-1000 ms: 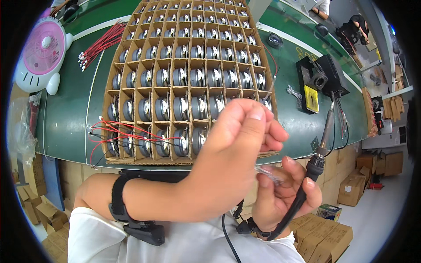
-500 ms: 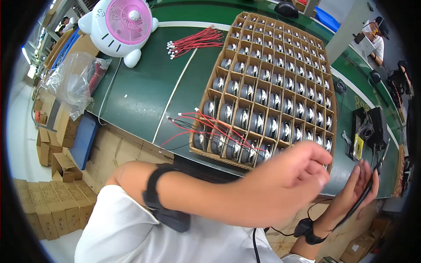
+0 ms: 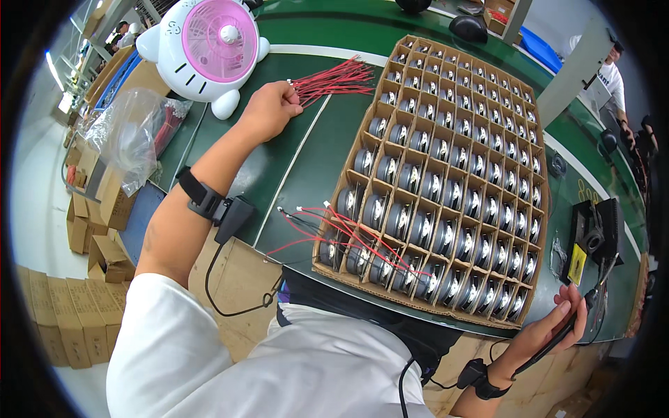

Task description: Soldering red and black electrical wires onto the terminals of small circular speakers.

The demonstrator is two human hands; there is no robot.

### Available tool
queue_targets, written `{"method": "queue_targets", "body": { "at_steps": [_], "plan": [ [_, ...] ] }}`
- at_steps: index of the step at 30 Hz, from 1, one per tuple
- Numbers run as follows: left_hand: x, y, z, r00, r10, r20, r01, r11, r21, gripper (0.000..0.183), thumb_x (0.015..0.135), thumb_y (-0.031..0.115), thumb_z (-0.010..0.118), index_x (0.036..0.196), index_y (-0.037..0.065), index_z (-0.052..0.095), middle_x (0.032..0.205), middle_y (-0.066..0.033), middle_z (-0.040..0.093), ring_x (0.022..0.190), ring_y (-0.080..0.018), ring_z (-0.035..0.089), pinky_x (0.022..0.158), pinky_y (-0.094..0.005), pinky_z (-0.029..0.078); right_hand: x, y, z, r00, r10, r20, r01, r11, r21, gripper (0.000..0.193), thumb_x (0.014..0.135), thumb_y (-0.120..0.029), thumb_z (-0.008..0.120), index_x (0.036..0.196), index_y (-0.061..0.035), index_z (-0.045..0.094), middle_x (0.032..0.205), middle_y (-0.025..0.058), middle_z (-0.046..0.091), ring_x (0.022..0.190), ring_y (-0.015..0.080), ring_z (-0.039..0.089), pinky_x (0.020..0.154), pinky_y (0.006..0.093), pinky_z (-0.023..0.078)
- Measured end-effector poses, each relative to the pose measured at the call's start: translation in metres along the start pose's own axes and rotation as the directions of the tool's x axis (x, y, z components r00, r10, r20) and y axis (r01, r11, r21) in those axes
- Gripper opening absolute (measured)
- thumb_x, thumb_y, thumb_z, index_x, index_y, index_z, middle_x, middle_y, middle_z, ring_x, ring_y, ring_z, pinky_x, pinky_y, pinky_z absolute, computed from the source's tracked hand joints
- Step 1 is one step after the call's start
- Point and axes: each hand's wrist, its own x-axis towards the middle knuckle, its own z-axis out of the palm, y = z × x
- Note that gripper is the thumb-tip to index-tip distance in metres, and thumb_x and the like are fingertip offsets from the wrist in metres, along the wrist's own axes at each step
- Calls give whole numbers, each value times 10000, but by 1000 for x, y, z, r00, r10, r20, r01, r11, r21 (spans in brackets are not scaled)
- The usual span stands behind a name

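Note:
My left hand (image 3: 274, 109) reaches to the far left, its fingers pinched at the near end of a bunch of red wires (image 3: 338, 80) with small white connectors; how many it grips is hidden. At the lower right, my right hand (image 3: 561, 322) is wrapped round a soldering iron (image 3: 555, 343) with a black handle and cable. Between them lies a cardboard tray (image 3: 411, 303) divided into cells, each with a round grey and silver speaker (image 3: 421, 228). Several red and black wires (image 3: 348, 231) trail over its near left corner, some ends resting on speakers.
A white and pink fan (image 3: 221, 42) stands at the back left, with a clear plastic bag (image 3: 129, 139) beside it. On the right is a black box (image 3: 601, 226) with a yellow pad (image 3: 577, 263) near it. Stacked cartons (image 3: 70, 317) stand at lower left. A person (image 3: 613, 87) is at the far right.
My left hand has swung from above the tray's near right corner to the red wire bunch at the far left. The right hand still holds the soldering iron near the same place.

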Motion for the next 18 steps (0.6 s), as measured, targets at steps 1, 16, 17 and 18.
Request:
{"method": "queue_targets", "body": {
  "at_steps": [1,16,17,18],
  "plan": [
    [-2,-2,-3,1000,-8,24,8,1000,-3,200,823,105,780,958,9,669,817,-114,677,778,-242,657,734,-362,513,0,-1,2,1000,-9,-6,9,1000,3,266,1056,-62,442,1303,27,408,1218,234,641,1006,277,639,887,384,510],
    [-90,-1,-69,982,-94,165,86,995,56,133,833,115,694,907,13,652,864,-104,646,757,-213,597,716,-350,500,-2,9,4,999,6,49,-6,1000,2,312,1052,-82,440,1344,28,418,1174,223,646,928,243,606,813,365,487],
    [-89,2,-67,989,9,145,-12,1000,18,148,837,124,704,922,14,654,873,-104,638,773,-208,591,728,-349,498,-2,9,3,999,4,54,-5,1000,22,312,1051,-83,445,1342,28,420,1172,223,647,927,242,606,812,363,487],
    [-86,4,-61,990,82,111,-83,997,-4,163,842,133,713,937,15,655,881,-104,630,790,-204,585,739,-347,496,-2,8,4,999,12,50,-14,1000,23,313,1050,-83,449,1341,29,422,1170,223,648,926,241,605,811,362,487]
  ]
}}
